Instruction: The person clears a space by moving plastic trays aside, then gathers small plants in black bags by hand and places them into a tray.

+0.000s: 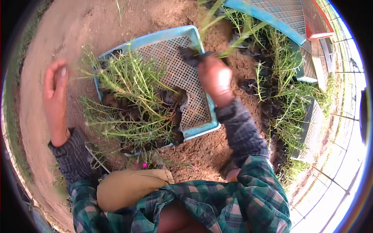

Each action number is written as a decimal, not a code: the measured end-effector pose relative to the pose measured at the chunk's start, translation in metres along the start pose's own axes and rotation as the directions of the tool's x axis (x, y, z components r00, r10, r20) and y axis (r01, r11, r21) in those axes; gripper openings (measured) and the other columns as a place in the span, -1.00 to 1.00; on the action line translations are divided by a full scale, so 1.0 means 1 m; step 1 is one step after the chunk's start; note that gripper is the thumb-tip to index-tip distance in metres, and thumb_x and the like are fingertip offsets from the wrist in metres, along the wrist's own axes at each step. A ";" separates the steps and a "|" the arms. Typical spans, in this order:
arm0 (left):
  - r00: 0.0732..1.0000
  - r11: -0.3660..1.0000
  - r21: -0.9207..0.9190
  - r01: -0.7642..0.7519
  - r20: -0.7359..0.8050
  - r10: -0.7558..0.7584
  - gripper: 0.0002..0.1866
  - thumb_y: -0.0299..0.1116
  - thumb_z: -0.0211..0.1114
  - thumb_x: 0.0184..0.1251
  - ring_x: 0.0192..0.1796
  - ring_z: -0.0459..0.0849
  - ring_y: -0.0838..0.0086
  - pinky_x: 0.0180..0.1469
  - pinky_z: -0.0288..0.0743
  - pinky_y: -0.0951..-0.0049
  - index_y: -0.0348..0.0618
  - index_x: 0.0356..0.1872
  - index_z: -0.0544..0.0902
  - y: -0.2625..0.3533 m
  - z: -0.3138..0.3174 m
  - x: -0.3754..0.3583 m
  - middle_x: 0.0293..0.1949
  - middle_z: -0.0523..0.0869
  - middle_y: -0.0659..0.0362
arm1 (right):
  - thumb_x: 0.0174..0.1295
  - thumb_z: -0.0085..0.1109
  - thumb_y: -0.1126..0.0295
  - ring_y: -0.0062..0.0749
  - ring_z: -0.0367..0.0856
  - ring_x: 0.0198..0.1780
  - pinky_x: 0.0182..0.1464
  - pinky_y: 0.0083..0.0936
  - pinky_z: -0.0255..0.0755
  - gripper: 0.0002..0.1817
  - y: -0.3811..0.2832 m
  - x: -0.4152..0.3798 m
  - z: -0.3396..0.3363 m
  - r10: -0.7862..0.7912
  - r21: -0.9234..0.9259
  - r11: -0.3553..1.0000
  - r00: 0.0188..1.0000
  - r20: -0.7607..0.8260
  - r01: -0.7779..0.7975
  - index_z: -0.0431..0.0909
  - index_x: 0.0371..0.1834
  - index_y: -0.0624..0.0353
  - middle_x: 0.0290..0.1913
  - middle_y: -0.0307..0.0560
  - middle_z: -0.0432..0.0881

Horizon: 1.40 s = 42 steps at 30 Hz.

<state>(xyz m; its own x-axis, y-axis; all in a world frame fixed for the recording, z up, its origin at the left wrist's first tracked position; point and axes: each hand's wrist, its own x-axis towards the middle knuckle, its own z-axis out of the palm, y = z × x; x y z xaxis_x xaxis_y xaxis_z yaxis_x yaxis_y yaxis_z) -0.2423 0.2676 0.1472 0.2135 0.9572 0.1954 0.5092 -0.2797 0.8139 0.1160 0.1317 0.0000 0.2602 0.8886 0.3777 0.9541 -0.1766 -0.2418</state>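
Observation:
A light-blue crate point(197, 116) with a mesh bottom lies on the soil in front of me. Leafy green plants point(132, 89) in dark bags fill its left and lower parts. Over the crate's right edge, my right hand point(215, 79) is closed on a dark plant bag point(190, 57), with blurred green stems near it. My left hand point(56, 87) is raised left of the crate, fingers apart, holding nothing.
More bagged plants point(285, 85) stand in a row on the right. Crates point(268, 17) lie at the upper right, one with a red rim. Wire fencing runs along the far right. Small pink flowers point(144, 165) show near my knee.

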 end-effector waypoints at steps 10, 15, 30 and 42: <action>0.351 0.643 0.144 -0.752 0.913 0.207 -0.72 -0.19 0.18 0.30 0.02 0.58 0.13 0.08 0.43 0.21 -0.20 -0.18 0.62 0.047 0.208 -0.007 -0.07 0.65 0.04 | 0.10 0.20 0.26 -0.29 0.63 -0.32 -0.33 -0.29 0.47 -0.76 -0.079 -0.037 0.032 -0.316 -0.056 0.937 0.903 0.292 0.346 0.63 -0.24 0.15 -0.36 -0.10 0.62; 0.408 0.780 0.235 -0.580 0.913 0.028 -0.59 -0.20 0.11 0.35 0.02 0.53 -0.04 0.07 0.39 0.05 -0.26 0.10 0.43 -0.007 0.192 -0.020 -0.08 0.62 -0.13 | 0.13 0.20 0.39 -0.13 0.62 -0.26 -0.14 -0.28 0.53 -0.87 0.034 -0.006 -0.019 0.021 0.525 0.805 0.898 0.439 -0.275 0.61 -0.31 0.21 -0.36 0.01 0.63; 0.353 0.787 0.111 -0.607 0.925 0.142 -0.52 -0.45 0.16 0.22 -0.12 0.56 -0.01 -0.09 0.44 0.07 -0.27 0.19 0.36 -0.020 0.190 -0.018 -0.18 0.60 -0.11 | 0.07 0.10 0.52 0.15 0.59 -0.31 -0.29 -0.12 0.49 -0.80 0.121 0.034 0.012 0.122 0.049 0.989 0.961 0.250 -0.138 0.40 -0.21 0.14 -0.30 0.12 0.58; 0.538 0.715 0.042 -0.698 0.689 0.486 -0.80 -0.26 0.18 0.24 -0.21 0.58 0.07 -0.19 0.44 0.12 -0.20 -0.37 0.57 -0.003 0.224 0.026 -0.30 0.61 0.03 | 0.11 0.04 0.40 -0.22 0.62 -0.17 -0.11 -0.32 0.51 -0.70 -0.048 0.007 0.065 -0.579 0.408 0.759 0.812 0.067 0.508 0.54 -0.06 0.12 -0.19 -0.08 0.61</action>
<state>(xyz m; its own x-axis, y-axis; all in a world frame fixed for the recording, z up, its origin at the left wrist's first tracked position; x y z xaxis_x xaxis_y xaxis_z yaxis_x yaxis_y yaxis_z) -0.0512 0.2761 0.0273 0.9364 0.3282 0.1239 0.2495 -0.8713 0.4225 0.0625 0.1740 -0.0433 -0.3515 0.8525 0.3868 0.7955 0.4898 -0.3566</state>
